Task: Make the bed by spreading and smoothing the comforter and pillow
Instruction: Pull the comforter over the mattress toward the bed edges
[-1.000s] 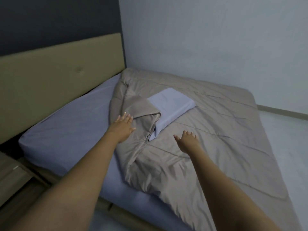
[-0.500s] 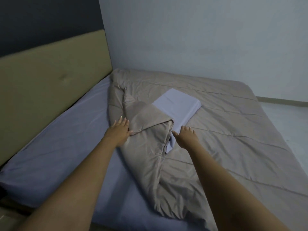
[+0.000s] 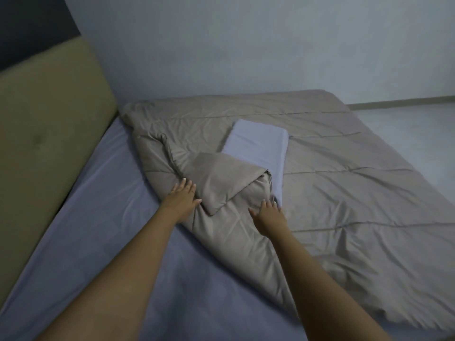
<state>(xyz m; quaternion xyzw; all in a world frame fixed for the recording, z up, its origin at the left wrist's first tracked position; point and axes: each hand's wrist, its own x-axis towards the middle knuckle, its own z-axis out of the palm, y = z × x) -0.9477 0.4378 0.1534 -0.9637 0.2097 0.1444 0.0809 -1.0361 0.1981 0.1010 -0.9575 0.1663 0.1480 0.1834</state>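
A: Where are the hands rn?

B: Left hand (image 3: 183,198) lies flat on the taupe comforter (image 3: 332,193), fingers (image 3: 188,190) straight and a bit spread, holding nothing. Tips sit right at the near edge of a folded-over flap (image 3: 221,178) of that comforter.

A: And the right hand?

B: Right hand (image 3: 269,215) is also flat, fingers (image 3: 267,205) straight, loosely apart, nothing gripped. They press on bunched comforter fabric, tips just beside the near end of the pillow (image 3: 258,146).

A: Pillow's where, exactly?

B: Pale lavender, lying on top of the comforter, beyond the right fingers. The flap covers its near-left corner, so it's partly hidden between both sets of fingers.

A: Rest of the bed?

B: Comforter spreads wide to the right of the right fingers, wrinkled. Left of the left fingers, bare lavender sheet (image 3: 110,217), then the tan headboard (image 3: 49,134). Pale wall (image 3: 246,45) behind, floor (image 3: 406,134) far right.
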